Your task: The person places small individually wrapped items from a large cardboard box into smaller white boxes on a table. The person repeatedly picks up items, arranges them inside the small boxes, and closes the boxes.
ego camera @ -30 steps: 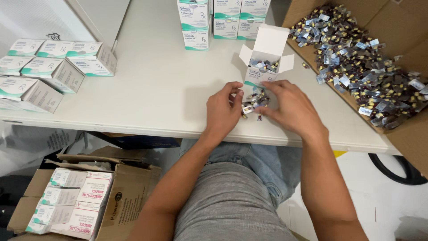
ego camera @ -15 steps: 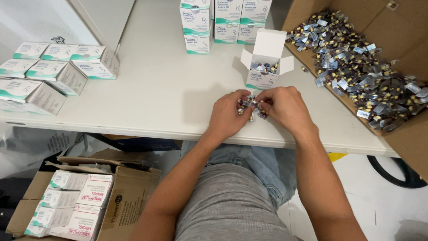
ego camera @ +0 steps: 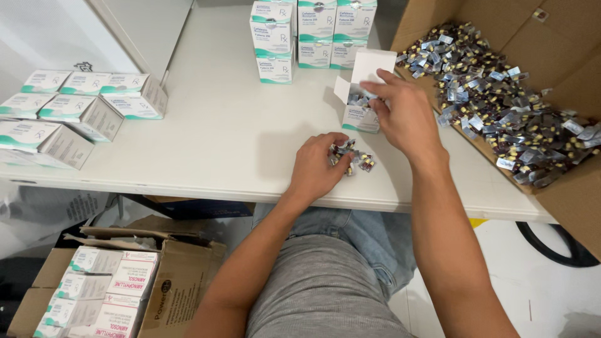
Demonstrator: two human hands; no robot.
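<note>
Left hand (ego camera: 316,164) clamped on blister packs (ego camera: 352,158), right hand (ego camera: 400,112) fingers together inside open carton (ego camera: 362,94), contents hidden.

Shirt: grey, fine ribbed knit, plain with no print; it covers the belly and chest at the bottom of the view.
Trousers: blue denim, faded and lighter over the thighs.
Arms: bare from elbow to wrist, no sleeve to see.
Hands: left hand (ego camera: 316,168) and right hand (ego camera: 405,116), without gloves.
</note>
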